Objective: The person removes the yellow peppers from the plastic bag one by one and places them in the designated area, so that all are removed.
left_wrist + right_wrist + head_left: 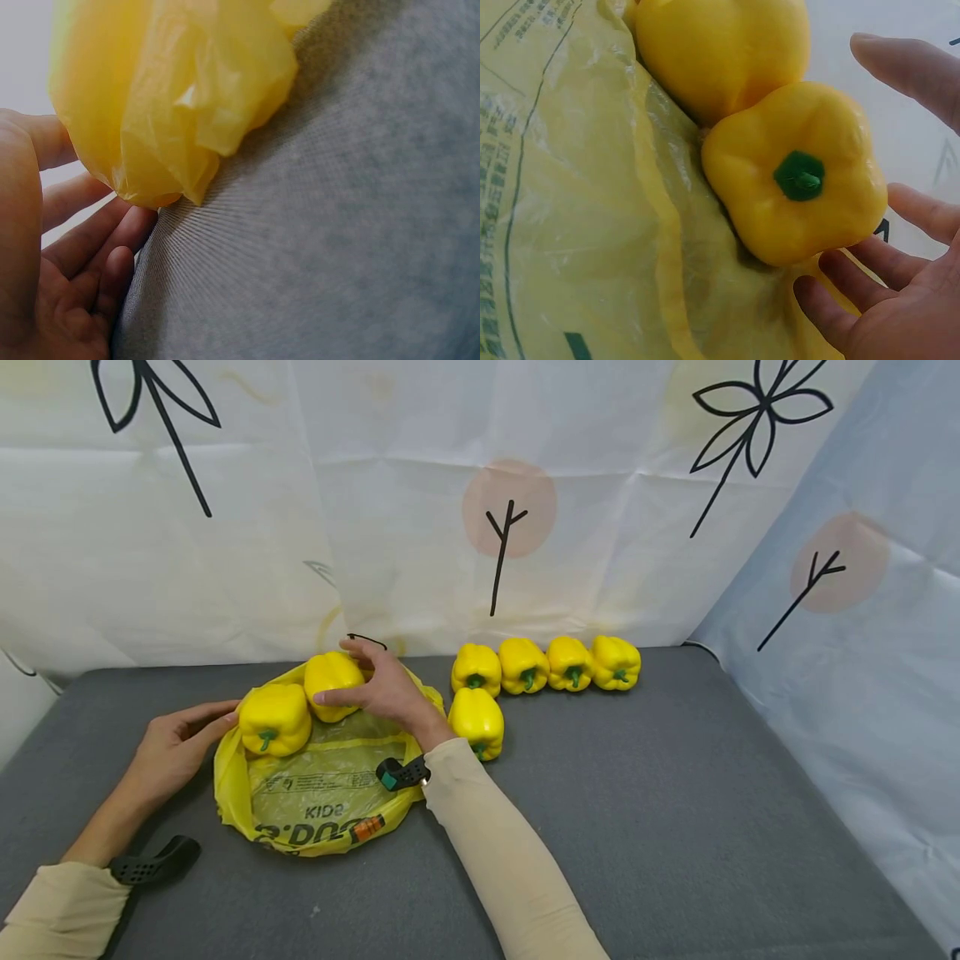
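Note:
A yellow plastic bag (330,760) lies spread out, its rim rolled into a ring. Two yellow bell peppers sit together in its far left part: a left pepper (274,720) and a right pepper (330,681). My right hand (390,689) is at the right pepper; in the right wrist view its loosely spread fingers (855,281) lie beside that pepper (795,172), with one digit held apart from it. At the bag's left rim is my left hand (176,747); in the left wrist view its fingers (82,240) reach behind the crumpled bag side (180,97).
Several yellow peppers (523,666) stand in a row along the table's back edge, and another pepper (477,722) sits in front of the row's left end. The grey table (637,827) meets a printed cloth backdrop (420,543) behind and at the right.

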`<state>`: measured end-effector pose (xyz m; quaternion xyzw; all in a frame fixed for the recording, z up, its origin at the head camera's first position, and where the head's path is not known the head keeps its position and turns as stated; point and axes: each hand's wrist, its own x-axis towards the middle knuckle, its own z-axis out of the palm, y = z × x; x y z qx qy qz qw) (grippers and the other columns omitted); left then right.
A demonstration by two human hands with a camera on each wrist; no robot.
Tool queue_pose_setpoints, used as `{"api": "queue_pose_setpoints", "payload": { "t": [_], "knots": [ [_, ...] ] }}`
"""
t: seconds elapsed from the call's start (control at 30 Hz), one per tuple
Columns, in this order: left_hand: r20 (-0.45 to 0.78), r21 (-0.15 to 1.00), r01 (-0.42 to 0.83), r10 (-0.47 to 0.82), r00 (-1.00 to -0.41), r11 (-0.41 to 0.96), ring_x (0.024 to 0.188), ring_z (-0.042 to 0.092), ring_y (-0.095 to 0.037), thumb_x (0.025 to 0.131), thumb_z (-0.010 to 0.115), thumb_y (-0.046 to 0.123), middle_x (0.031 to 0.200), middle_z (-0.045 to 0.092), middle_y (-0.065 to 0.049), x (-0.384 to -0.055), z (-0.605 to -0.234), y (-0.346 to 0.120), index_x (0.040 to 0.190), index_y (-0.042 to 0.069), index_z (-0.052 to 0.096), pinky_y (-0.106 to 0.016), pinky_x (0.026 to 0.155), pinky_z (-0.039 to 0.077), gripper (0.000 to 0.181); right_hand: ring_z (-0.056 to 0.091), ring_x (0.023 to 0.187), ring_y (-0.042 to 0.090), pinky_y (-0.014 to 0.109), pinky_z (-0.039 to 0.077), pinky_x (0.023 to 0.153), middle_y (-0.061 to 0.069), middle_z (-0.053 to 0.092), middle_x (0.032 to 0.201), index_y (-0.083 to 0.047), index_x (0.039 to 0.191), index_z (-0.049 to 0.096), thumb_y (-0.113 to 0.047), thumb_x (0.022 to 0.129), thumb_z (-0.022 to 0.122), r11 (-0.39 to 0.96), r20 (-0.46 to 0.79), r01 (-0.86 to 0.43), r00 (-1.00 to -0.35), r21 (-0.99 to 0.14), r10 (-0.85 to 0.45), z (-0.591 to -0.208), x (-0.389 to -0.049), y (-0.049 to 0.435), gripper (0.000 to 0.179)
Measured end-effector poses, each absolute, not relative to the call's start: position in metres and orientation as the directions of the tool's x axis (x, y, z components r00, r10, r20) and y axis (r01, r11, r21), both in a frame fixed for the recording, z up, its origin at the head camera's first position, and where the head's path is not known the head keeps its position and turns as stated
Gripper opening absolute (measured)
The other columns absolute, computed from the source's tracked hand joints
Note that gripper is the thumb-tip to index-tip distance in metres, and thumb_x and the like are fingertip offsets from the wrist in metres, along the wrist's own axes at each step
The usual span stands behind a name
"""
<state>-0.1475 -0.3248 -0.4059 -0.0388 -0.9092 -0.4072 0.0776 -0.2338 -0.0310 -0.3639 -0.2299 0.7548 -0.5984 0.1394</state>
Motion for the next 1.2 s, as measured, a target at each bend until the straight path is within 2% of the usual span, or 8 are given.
{"api": "queue_pose_setpoints", "payload": {
  "t": [0.2,0.57,0.87,1.2],
  "knots": [
    [0.179,0.737,0.137,0.004,-0.984,0.662,0.102,0.043,0.018,0.107,0.055,0.032,0.113,0.05,0.034,-0.1475,-0.4065,-0.3251,0.142,-0.002,0.057,-0.006,0.074,0.037,0.048,0.052,0.114,0.008,0.023,0.048,0.092,-0.002,0.053,0.135,-0.014,0.156,0.041,-0.019,0.084,0.085,0.148,0.059,-0.158,-0.852,-0.976,-0.52,-0.3682,-0.2342,-0.0319,0.085],
    [0.184,0.741,0.147,0.011,-0.983,0.655,0.101,0.044,0.018,0.107,0.055,0.03,0.11,0.05,0.037,-0.1474,-0.4067,-0.326,0.141,-0.003,0.057,-0.006,0.074,0.038,0.048,0.054,0.114,0.008,0.024,0.049,0.092,0.0,0.052,0.14,-0.016,0.159,0.035,-0.018,0.084,0.085,0.121,0.028,-0.108,-0.848,-0.987,-0.529,-0.3737,-0.2353,-0.0325,0.09],
    [0.177,0.741,0.138,0.006,-0.984,0.657,0.102,0.043,0.019,0.107,0.055,0.031,0.112,0.05,0.035,-0.148,-0.4074,-0.3259,0.142,-0.003,0.057,-0.005,0.075,0.037,0.049,0.055,0.111,0.006,0.024,0.049,0.091,-0.002,0.054,0.138,-0.017,0.16,0.034,-0.015,0.084,0.085,0.114,0.021,-0.099,-0.836,-0.989,-0.548,-0.3736,-0.2355,-0.0329,0.092],
    [0.18,0.735,0.137,0.004,-0.984,0.664,0.102,0.041,0.019,0.107,0.055,0.032,0.112,0.05,0.034,-0.1476,-0.406,-0.3246,0.141,-0.003,0.057,-0.005,0.075,0.036,0.049,0.055,0.107,0.008,0.025,0.049,0.088,0.0,0.055,0.137,-0.016,0.158,0.037,-0.014,0.083,0.086,0.15,0.005,-0.101,-0.843,-0.984,-0.538,-0.3739,-0.2363,-0.035,0.09]
  ]
}}
